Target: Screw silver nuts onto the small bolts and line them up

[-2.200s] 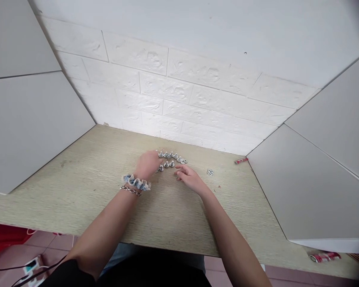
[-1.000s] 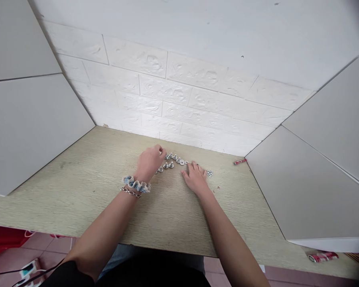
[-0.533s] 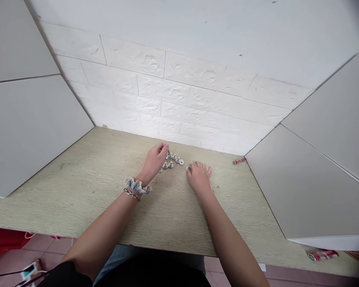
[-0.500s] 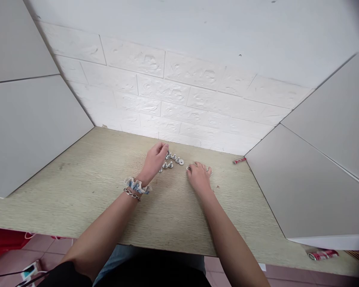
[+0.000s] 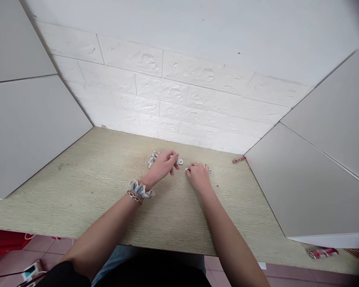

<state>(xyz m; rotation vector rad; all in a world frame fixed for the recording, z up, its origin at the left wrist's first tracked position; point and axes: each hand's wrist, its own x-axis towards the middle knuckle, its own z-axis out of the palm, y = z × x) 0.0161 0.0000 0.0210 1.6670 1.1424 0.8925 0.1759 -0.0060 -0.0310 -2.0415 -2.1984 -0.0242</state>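
Bent over the tabletop, my left hand (image 5: 164, 164) has its thumb and index finger pinched together; what they hold, if anything, is hidden. Behind it and to its left lies a cluster of small silver screws (image 5: 153, 158), partly covered by the hand. A flat round washer (image 5: 181, 162) rests just right of its fingertips. My right hand (image 5: 199, 174) is low on the table with curled fingers, its thumb and index finger closed at the edge of another pale washer (image 5: 186, 170). More small metal pieces (image 5: 210, 172) peek out at the right side of that hand.
The pale wooden tabletop (image 5: 107, 167) ends at a white brick-patterned wall (image 5: 173, 95). Grey panels (image 5: 30, 131) stand on the left and others (image 5: 323, 183) on the right. One red battery (image 5: 238, 160) lies by the right panel, another (image 5: 323, 253) near the front right.
My left hand has moved right and slightly nearer, from over the screws to beside the washer, uncovering screws on the left. My right hand has stayed nearly in place.
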